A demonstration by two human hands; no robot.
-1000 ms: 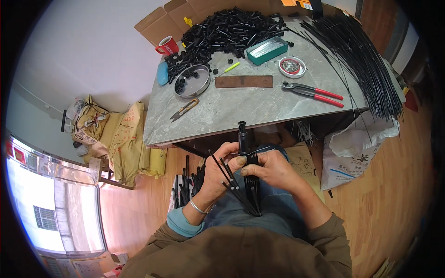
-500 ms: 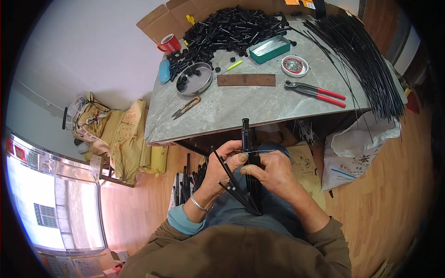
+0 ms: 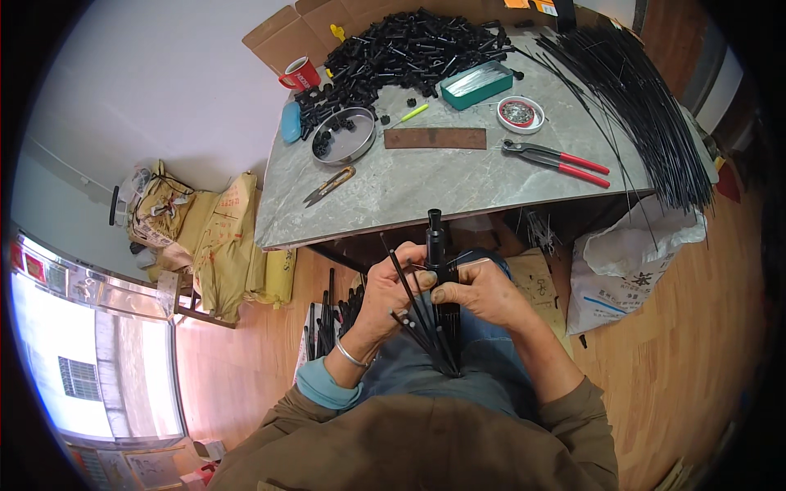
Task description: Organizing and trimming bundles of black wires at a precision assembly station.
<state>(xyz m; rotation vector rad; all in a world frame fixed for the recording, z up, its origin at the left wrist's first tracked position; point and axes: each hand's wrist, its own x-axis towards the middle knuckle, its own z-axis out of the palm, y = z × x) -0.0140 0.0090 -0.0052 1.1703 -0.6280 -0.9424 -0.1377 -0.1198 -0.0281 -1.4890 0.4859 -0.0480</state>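
Between my two hands, above my lap, stands a black tubular piece [image 3: 435,233] with its knobbed end toward the table. Several thin black rods [image 3: 415,331] fan out from below it, looking like the folded ribs of an umbrella frame. My left hand [image 3: 386,296] is closed round the tube from the left, thumb pressed on it. From the right, my right hand [image 3: 485,293] pinches against the tube with the thumb laid across it. A thin wire [image 3: 473,263] shows beside the right fingers; its other end is hidden.
On the grey table [image 3: 360,200] lie a heap of black parts [image 3: 409,53], red-handled pincers [image 3: 565,165], thread snips [image 3: 329,185], a brown bar [image 3: 434,138], a round tin [image 3: 368,146] and a green box [image 3: 476,87]. Long black rods [image 3: 647,114] overhang its right edge, above a white sack [image 3: 610,286].
My right thumb has moved up and left onto the tube, and the right hand has turned slightly. The loose rods have shifted a little near my left hand.
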